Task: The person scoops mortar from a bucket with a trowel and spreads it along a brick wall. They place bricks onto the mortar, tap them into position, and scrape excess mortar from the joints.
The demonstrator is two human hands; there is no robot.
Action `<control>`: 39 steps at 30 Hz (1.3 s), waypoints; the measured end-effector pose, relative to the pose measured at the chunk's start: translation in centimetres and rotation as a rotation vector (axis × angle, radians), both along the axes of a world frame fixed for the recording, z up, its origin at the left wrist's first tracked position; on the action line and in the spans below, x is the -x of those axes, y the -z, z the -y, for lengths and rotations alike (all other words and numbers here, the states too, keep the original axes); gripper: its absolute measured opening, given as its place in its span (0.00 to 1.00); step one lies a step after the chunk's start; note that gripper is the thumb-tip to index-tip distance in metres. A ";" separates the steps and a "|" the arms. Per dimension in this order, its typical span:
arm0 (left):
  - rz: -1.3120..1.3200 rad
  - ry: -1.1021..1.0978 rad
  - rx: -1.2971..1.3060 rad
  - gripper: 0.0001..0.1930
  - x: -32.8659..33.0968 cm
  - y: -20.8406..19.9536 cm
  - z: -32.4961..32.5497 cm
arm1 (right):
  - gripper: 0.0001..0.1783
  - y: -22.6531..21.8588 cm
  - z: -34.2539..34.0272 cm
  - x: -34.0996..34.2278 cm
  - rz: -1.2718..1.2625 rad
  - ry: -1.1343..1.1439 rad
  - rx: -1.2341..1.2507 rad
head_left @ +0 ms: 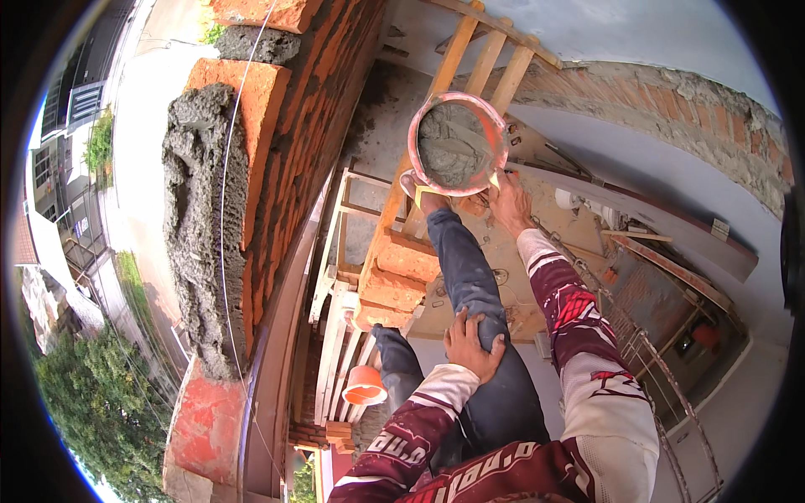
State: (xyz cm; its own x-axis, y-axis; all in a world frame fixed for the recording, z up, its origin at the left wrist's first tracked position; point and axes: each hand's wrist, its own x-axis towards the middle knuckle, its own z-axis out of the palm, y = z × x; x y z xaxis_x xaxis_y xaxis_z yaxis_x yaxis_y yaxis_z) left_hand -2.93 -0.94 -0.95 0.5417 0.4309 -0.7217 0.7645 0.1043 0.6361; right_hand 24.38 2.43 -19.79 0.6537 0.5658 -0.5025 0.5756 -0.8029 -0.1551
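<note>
My right hand (510,204) grips the lower right rim of a round reddish bucket (412,142), its fingers partly hidden against the side. Wet grey mortar (449,155) lies in the bucket, with a paler, mortar-smeared wedge in it that I cannot make out. My left hand (475,345) rests on my bent knee in dark trousers, fingers spread and holding nothing. To the left stands a brick wall (293,159), its top course carrying a thick bed of rough mortar (201,201). A thin string (225,184) runs along the wall over that mortar.
Orange bricks (394,285) are stacked on wooden planks (457,50) below me. A small orange bucket (366,386) sits lower down near my other leg. Metal bars (671,377) rise at the right. Beyond the wall, the ground drops to a street with trees (92,402).
</note>
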 end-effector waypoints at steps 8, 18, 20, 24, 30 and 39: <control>-0.009 -0.010 0.002 0.33 -0.1 -0.1 0.2 | 0.25 3.8 -4.8 2.4 -0.270 0.303 0.195; 0.003 -0.009 0.017 0.33 -0.1 0.1 0.4 | 0.14 5.0 -3.0 2.4 -0.715 0.574 -0.116; 0.005 -0.011 0.015 0.33 -0.1 0.1 0.4 | 0.12 4.7 -2.7 2.2 -0.761 0.600 -0.146; -0.017 0.007 0.013 0.33 -0.3 -0.1 0.1 | 0.10 2.8 -1.7 0.9 -0.770 0.564 -0.158; -0.068 0.035 0.027 0.34 -1.0 -0.6 -0.7 | 0.12 -8.4 -3.9 -4.7 -0.739 0.282 -0.195; -0.113 0.024 -0.054 0.32 -3.3 -1.7 -2.4 | 0.15 -33.7 -21.6 -11.6 -0.590 -0.553 -0.124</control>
